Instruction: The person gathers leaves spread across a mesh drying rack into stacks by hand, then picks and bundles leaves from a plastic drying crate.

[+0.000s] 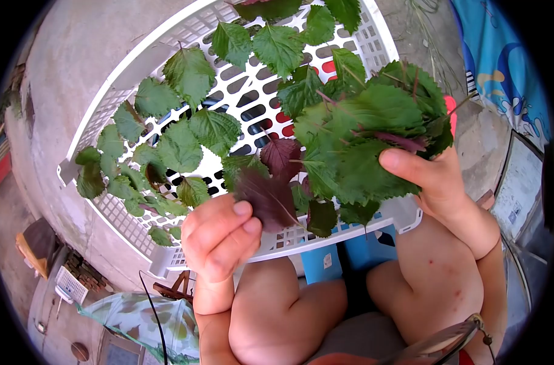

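Note:
Between the thumb and fingers of my left hand [223,237] is a purple perilla leaf [266,201], pinched at its edge above the front of the basket. My right hand [432,179] is closed on a thick stack of green perilla leaves [374,131], with the thumb on top and the other fingers hidden below. Under both hands lies a white plastic basket [243,88] with a slotted bottom. Loose green leaves [179,146] are spread over its left and far parts. Another purple leaf [281,158] rests near the middle.
The basket sits in front of my bare knees [271,304]. Something light blue [322,264] shows beneath its front rim. A blue patterned cloth [502,67] hangs at the far right. Green netting [149,319] lies at the lower left on the concrete floor [52,115].

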Available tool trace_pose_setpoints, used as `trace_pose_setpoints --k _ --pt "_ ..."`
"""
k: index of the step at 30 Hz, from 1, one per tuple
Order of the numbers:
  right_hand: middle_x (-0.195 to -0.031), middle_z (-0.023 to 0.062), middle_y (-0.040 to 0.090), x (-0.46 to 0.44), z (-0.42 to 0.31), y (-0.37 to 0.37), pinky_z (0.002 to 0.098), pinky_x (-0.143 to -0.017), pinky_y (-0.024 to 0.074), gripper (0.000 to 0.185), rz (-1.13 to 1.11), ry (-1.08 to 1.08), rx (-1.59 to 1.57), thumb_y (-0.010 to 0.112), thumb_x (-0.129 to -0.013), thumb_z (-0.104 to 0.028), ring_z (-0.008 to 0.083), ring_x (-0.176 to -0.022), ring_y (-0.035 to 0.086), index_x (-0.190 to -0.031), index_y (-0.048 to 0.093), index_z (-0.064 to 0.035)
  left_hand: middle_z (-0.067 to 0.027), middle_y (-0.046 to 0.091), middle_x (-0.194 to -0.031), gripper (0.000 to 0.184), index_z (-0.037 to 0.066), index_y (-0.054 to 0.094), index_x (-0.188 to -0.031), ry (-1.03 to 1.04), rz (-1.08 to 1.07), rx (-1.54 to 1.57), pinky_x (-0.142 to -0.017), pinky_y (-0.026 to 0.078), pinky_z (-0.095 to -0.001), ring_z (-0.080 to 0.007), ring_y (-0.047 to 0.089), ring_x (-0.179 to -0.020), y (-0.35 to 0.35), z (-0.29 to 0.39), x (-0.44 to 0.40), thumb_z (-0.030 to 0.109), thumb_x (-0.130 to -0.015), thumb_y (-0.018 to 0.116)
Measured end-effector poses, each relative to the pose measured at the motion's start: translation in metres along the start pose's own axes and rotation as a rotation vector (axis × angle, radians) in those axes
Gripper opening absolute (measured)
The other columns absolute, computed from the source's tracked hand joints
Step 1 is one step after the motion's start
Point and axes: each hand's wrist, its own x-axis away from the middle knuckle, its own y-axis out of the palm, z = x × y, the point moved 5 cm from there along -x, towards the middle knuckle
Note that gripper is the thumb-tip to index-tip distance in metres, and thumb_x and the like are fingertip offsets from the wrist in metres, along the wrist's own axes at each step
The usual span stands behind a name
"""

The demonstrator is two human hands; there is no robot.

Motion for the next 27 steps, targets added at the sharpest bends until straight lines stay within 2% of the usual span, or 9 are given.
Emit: trace_pose_setpoints --k 5,8,11,14,17,19,21,24,27 --pt "-0.11 0.0051 0.065 0.003 0.004 0.0 0.0272 -0.088 0.0478 0.044 0.03 -0.081 0.173 0.071 -0.079 0.004 0.0119 -0.101 0.059 -0.119 0.055 0.0009 -0.0091 0.062 -0.081 0.016 0.003 0.063 -0.085 -0.068 -0.193 0.317 -0.051 0.049 -0.0302 -0.0209 0.059 -0.064 0.02 0.025 -0.036 0.004 -0.074 0.074" --pt "-0.109 0.0045 0.064 0.008 0.005 0.011 0.0268 -0.085 0.0487 0.046 -0.102 -0.218 0.32 0.072 -0.076 0.003 0.0104 -0.097 0.059 -0.118 0.054 0.0016 -0.0083 0.062 -0.074 0.016 0.002 0.065 -0.084 -0.14 -0.119 0.247 -0.048 0.046 -0.0271 -0.0184 0.058 -0.058 0.045 0.031 -0.044 -0.002 -0.07 0.074" --pt "-0.112 0.0063 0.062 0.009 0.012 0.004 0.0276 -0.087 0.0486 0.055 -0.2 -0.104 0.326 0.074 -0.074 0.001 0.011 -0.1 0.058 -0.124 0.05 0.0019 -0.0088 0.063 -0.073 0.018 -0.001 0.065 -0.083 -0.257 -0.145 0.257 -0.046 0.044 -0.0246 -0.0165 0.058 -0.056 0.058 0.019 -0.049 -0.009 -0.068 0.072" --pt "-0.114 0.0069 0.059 0.01 0.008 0.01 0.0276 -0.086 0.0487 0.063 -0.204 0.062 0.076 0.075 -0.074 -0.003 0.0116 -0.1 0.057 -0.129 0.046 0.0013 -0.0081 0.063 -0.075 0.018 -0.002 0.065 -0.083 -0.334 -0.152 0.288 -0.046 0.043 -0.0226 -0.014 0.056 -0.055 0.059 0.015 -0.054 -0.011 -0.069 0.072" --pt "-0.11 0.0067 0.062 0.005 0.001 0.02 0.0278 -0.086 0.0485 0.058 -0.268 -0.022 -0.103 0.077 -0.075 -0.005 0.0123 -0.099 0.058 -0.126 0.049 0.0005 -0.0075 0.063 -0.074 0.018 -0.001 0.065 -0.084 -0.379 -0.179 0.28 -0.047 0.044 -0.0228 -0.0116 0.056 -0.055 0.061 0.012 -0.055 -0.011 -0.07 0.072" --pt "-0.11 0.0079 0.064 0.002 0.007 0.008 0.0293 -0.089 0.0476 0.051 -0.157 0.028 0.247 0.075 -0.077 -0.004 0.0132 -0.102 0.059 -0.124 0.053 0.0004 -0.0056 0.064 -0.077 0.015 -0.002 0.066 -0.088 -0.467 -0.127 0.437 -0.053 0.045 -0.0212 -0.0089 0.056 -0.06 0.058 0.005 -0.056 -0.007 -0.075 0.071" --pt "-0.111 0.0083 0.065 0.001 0.008 0.008 0.0303 -0.09 0.0472 0.043 -0.103 0.05 0.145 0.071 -0.081 -0.002 0.0134 -0.103 0.058 -0.121 0.056 0.0004 -0.0041 0.066 -0.08 0.013 -0.002 0.066 -0.092 -0.65 -0.041 0.512 -0.059 0.045 -0.0195 -0.0064 0.057 -0.065 0.047 -0.008 -0.049 -0.003 -0.08 0.07" --pt "-0.113 0.0086 0.064 -0.001 0.004 0.003 0.0302 -0.087 0.0487 0.039 -0.001 0.007 0.047 0.067 -0.085 -0.005 0.0147 -0.102 0.06 -0.122 0.056 0.0003 -0.0024 0.065 -0.075 0.007 0.0 0.069 -0.088 -0.832 0.067 0.14 -0.054 0.044 -0.0185 -0.0046 0.055 -0.06 0.023 -0.034 -0.029 0.001 -0.081 0.071" --pt "-0.112 0.0086 0.064 0.001 -0.002 -0.002 0.0307 -0.086 0.0496 0.039 0.079 0.035 0.017 0.067 -0.085 -0.008 0.0156 -0.1 0.061 -0.122 0.056 0.0002 -0.0053 0.065 -0.074 0.012 0.003 0.068 -0.082 -0.846 -0.234 -0.006 -0.051 0.047 -0.023 -0.0099 0.059 -0.056 0.038 -0.034 -0.008 0.006 -0.075 0.077"
